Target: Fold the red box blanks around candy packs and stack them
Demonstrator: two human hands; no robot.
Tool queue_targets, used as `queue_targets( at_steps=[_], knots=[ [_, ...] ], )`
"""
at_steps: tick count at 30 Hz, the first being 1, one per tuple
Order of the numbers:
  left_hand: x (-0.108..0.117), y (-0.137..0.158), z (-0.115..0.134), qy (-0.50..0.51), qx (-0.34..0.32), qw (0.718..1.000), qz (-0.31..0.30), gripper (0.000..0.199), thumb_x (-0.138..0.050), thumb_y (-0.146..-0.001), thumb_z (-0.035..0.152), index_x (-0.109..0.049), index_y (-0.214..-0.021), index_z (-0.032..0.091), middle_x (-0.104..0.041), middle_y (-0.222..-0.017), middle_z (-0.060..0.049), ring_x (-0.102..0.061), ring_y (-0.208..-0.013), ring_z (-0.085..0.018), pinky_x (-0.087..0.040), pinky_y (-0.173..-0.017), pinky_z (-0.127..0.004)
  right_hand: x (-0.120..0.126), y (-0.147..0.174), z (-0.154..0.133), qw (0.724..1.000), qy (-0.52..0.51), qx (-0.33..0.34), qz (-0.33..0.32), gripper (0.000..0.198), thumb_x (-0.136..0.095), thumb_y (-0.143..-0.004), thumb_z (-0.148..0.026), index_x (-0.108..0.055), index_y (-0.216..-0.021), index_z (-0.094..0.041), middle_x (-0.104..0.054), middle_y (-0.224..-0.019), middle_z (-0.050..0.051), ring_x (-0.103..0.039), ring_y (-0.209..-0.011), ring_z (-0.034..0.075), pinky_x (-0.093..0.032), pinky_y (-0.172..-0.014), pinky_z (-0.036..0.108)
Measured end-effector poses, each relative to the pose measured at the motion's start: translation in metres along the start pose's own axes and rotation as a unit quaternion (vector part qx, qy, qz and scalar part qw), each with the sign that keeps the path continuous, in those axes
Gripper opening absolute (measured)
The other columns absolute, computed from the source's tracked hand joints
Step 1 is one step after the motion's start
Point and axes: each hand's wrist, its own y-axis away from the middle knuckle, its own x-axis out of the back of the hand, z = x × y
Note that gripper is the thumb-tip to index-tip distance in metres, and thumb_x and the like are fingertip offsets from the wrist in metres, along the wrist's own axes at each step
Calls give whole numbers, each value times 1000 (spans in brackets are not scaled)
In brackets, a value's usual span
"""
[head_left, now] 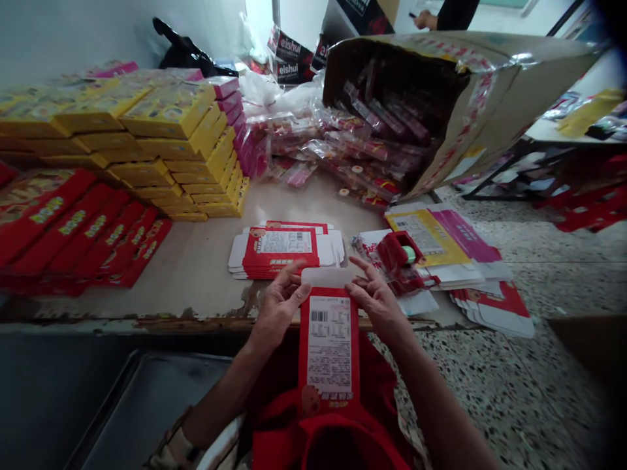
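**Red carton (330,346) held in two hands at the desk's (206,261) front edge**

At far left, red boxes (83,228) lean in a row on the desk. Beside them rise stacked yellow boxes (169,117), with magenta boxes (242,143) at their right end. Next, the left hand (279,303) pinches the carton's upper left edge, just in front of a pile of flat red cartons (281,248). The carton is upright before the wearer, barcode panel showing, white end flap (321,277) raised. The right hand's (377,300) fingers grip its upper right corner. Further right sit a red tape dispenser (399,254), flat yellow cartons (424,232) and, behind, an open cardboard box (494,98) of wrapped packets (386,117).
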Motion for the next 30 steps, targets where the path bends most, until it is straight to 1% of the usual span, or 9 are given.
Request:
queue_targets(
  at_steps=[5, 10, 15, 18, 21, 24, 27, 29, 30],
  knots=[
    [7, 1, 22, -199, -89, 975, -46, 19, -76, -89, 37, -82, -97, 20, -78, -102, -8, -71, -97, -21, -55, -87, -28, 9, 9, -16, 995, 85, 50, -15, 23, -71, -93, -41, -83, -103, -24, -81, -107, 6, -72, -104, 27, -57, -92, 38],
    [-11, -6, 36, -163, 14, 986, -22, 24, -84, -79, 40, -78, -83, 17, -77, -82, -5, -69, -74, -18, -55, -68, -27, -2, 9, -30, 997, 52, 12, 61, 20, -81, -85, -41, -83, -93, -24, -80, -86, 5, -72, -79, 22, -58, -70, 32],
    [-20, -13, 45, -138, 24, 990, -34, 21, -85, -78, 37, -77, -80, 18, -75, -77, -3, -66, -71, -16, -53, -67, -25, 5, 4, -33, 998, -21, -23, 60, 19, -88, -78, -38, -78, -77, -22, -76, -74, 2, -67, -68, 16, -54, -63, 26],
    [-11, -2, 37, -135, 28, 988, -66, 22, -78, -86, 39, -77, -84, 17, -76, -86, -5, -69, -80, -18, -56, -73, -27, 10, 14, -24, 998, -39, -34, 32, 18, -90, -75, -35, -82, -84, -23, -80, -85, 4, -72, -78, 19, -60, -71, 31],
    [-6, 14, 21, -72, 87, 990, -87, 28, -83, -81, 38, -69, -96, 20, -75, -90, -3, -70, -78, -19, -58, -69, -28, 12, 31, -17, 999, -35, -28, -22, 25, -90, -75, -31, -83, -99, -28, -80, -108, 4, -74, -96, 22, -63, -82, 35],
    [-15, 19, 15, -42, 125, 991, -36, 38, -86, -77, 38, -56, -94, 23, -71, -80, 3, -66, -61, -14, -56, -57, -24, 26, 46, -27, 996, 45, -16, -72, 41, -83, -84, -32, -76, -125, -33, -72, -132, 5, -72, -106, 22, -62, -86, 37],
    [-29, 6, 24, -39, 111, 993, 16, 41, -84, -79, 42, -49, -92, 24, -67, -72, 6, -63, -52, -13, -54, -50, -23, 65, 47, -51, 990, 118, 29, 67, 49, -74, -92, -37, -64, -141, -37, -75, -123, 5, -72, -96, 22, -60, -85, 41],
    [-36, -5, 35, -33, 82, 996, 14, 40, -83, -80, 44, -50, -94, 25, -67, -71, 6, -64, -53, -15, -55, -50, -24, 100, 39, -64, 954, 182, 50, 231, 36, -70, -94, -42, -73, -128, -31, -78, -105, 5, -70, -92, 22, -56, -84, 40],
    [-39, -10, 41, -34, 62, 997, 7, 39, -82, -81, 44, -52, -95, 25, -67, -72, 5, -65, -55, -15, -55, -51, -25, 115, 33, -68, 941, 218, 32, 256, 31, -73, -90, -43, -78, -115, -27, -78, -99, 5, -69, -89, 23, -54, -81, 38]
  ],
)
